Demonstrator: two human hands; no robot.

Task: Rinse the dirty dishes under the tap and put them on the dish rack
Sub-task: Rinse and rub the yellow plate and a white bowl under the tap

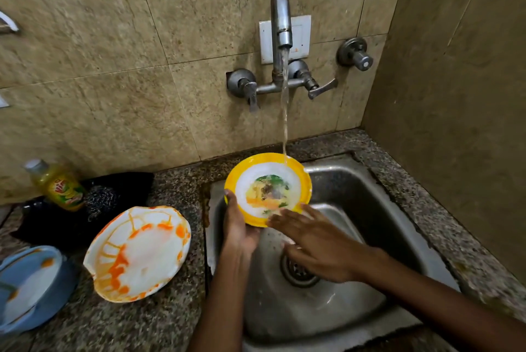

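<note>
While the left hand [237, 230] grips the round yellow-rimmed plate [267, 189], flat right fingers [287, 219] rub it.

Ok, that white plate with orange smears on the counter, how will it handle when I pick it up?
The white plate probably feels slick: orange sauce streaks reach its rim. Its scalloped edge looks chipped at the left, so it may be brittle or sharp there. It lies tilted on the counter, so it might rock when touched.

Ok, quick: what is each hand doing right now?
Left hand: grips the yellow-rimmed plate at its lower left edge, under the running tap.
Right hand: open, fingers straight, touching the plate's lower edge.
</note>
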